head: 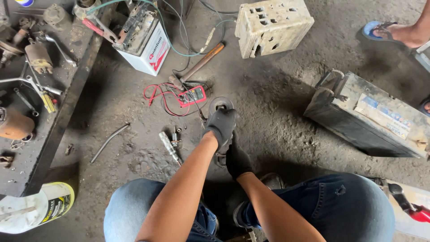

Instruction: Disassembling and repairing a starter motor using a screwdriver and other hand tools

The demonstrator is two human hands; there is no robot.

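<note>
On floor between knees: left hand, right hand clamped on metal part.

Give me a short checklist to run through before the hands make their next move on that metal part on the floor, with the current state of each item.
1. Both hands gloved: ok. The left hand and right hand wear dark gloves.
2. Grip on the metal part: ok for the left hand, which covers it just below its round disc; the right hand's hold is mostly hidden, cannot tell.
3. Part steady on the floor: cannot tell; its base is hidden by the hands.
4. Multimeter and its red leads apart from the part: not ok, they lie right beside it.
5. Hammer within reach: ok, just beyond the multimeter.
</note>
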